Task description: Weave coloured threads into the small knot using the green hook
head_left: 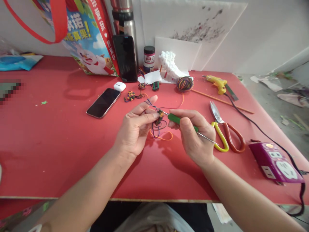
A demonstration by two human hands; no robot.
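Observation:
My left hand (137,125) pinches a small dark and orange crocheted piece (159,118) between thumb and fingers, with a blue strand by the raised index finger. In my right hand (195,133) is a crochet hook with a green handle (174,119); its metal tip reaches the top of the piece. Loops of orange and dark yarn (166,138) hang below the piece over the red table. A multicoloured yarn ball (184,84) lies behind my hands, an orange strand trailing from it.
Scissors (218,120), a purple power socket (275,162) and a yellow glue gun (216,83) with its black cable lie on the right. A phone (103,103) and white earphone case (119,86) are left. Behind stand a bag (94,58), upright phone (125,58), jar (149,59) and white model (170,64).

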